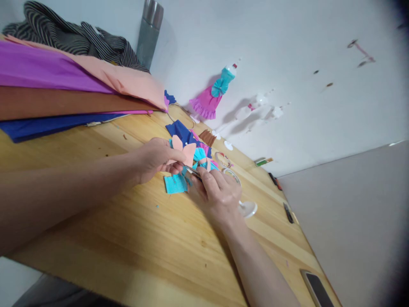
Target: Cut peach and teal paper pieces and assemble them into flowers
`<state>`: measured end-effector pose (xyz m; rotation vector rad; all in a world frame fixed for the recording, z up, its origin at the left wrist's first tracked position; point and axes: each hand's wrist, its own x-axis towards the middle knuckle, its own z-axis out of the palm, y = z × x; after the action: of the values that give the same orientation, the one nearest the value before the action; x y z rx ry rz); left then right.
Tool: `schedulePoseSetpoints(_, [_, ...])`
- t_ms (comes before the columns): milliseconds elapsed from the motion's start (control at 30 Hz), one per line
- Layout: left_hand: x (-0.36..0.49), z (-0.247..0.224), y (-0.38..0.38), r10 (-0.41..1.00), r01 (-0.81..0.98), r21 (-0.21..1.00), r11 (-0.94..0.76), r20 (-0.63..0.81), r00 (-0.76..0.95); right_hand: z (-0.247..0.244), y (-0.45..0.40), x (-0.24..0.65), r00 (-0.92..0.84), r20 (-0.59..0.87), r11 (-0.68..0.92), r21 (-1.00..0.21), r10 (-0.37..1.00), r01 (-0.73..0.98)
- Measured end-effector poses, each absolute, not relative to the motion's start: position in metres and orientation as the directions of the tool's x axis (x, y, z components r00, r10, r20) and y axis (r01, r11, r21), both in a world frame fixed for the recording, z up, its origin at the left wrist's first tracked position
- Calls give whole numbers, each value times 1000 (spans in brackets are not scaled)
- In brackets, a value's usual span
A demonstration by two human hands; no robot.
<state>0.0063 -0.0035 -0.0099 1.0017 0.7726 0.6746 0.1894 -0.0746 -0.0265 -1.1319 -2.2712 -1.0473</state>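
Note:
Pinched in my left hand (159, 157) is a peach paper piece (188, 152) with petal-like lobes. My right hand (219, 187) is closed round a pair of scissors (192, 171), whose blades point left and reach the lower edge of the peach paper. Its handles are mostly hidden by my fingers. Below the hands a turquoise paper square (175, 184) lies on the wooden table (153, 251). Behind them are dark blue paper (179, 131), a turquoise folded piece (200, 154) and a brown pleated piece (207, 137).
Large paper sheets (57, 100) and striped cloth (76, 40) lie at the left, near a grey bottle (149, 36). A decorated bottle (212, 96) stands by the wall. Tape rolls (248, 209), a cutter (288, 213) and a phone (317, 289) are at the right.

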Motion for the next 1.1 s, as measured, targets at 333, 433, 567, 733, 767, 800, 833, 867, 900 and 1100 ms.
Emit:
schedulePoseSetpoints(333, [5, -8, -4, 791, -128, 916, 381, -251, 557, -25, -76, 188, -590, 616, 397, 436, 523, 807])
schedulePoseSetpoints(433, [5, -9, -4, 786, -143, 915, 377, -235, 572, -25, -76, 188, -591, 606, 398, 437, 532, 806])
schedulePoseSetpoints(567, [5, -10, -3, 784, -155, 913, 377, -225, 579, -26, -75, 190, -595, 609, 414, 429, 524, 803])
schedulePoseSetpoints(733, [6, -10, -3, 796, -143, 917, 371, -235, 558, -25, -75, 189, -605, 608, 411, 445, 514, 796])
schedulePoseSetpoints(767, [7, -11, -2, 795, -134, 917, 376, -245, 555, -25, -75, 189, -605, 607, 410, 445, 515, 796])
schedulePoseSetpoints(800, [7, -12, -2, 794, -126, 915, 382, -255, 552, -24, -75, 188, -604, 607, 409, 444, 516, 797])
schedulePoseSetpoints(833, [8, -12, -1, 794, -125, 914, 386, -261, 550, -24, -75, 188, -602, 609, 409, 442, 516, 798])
schedulePoseSetpoints(867, [8, -13, -1, 794, -126, 912, 389, -263, 548, -24, -75, 188, -601, 612, 409, 441, 513, 799])
schedulePoseSetpoints(900, [8, -13, -1, 796, -128, 912, 391, -265, 545, -24, -75, 188, -602, 614, 410, 442, 511, 798])
schedulePoseSetpoints(1100, [8, -13, -1, 782, -131, 908, 399, -262, 566, -25, -75, 188, -601, 610, 406, 443, 517, 799])
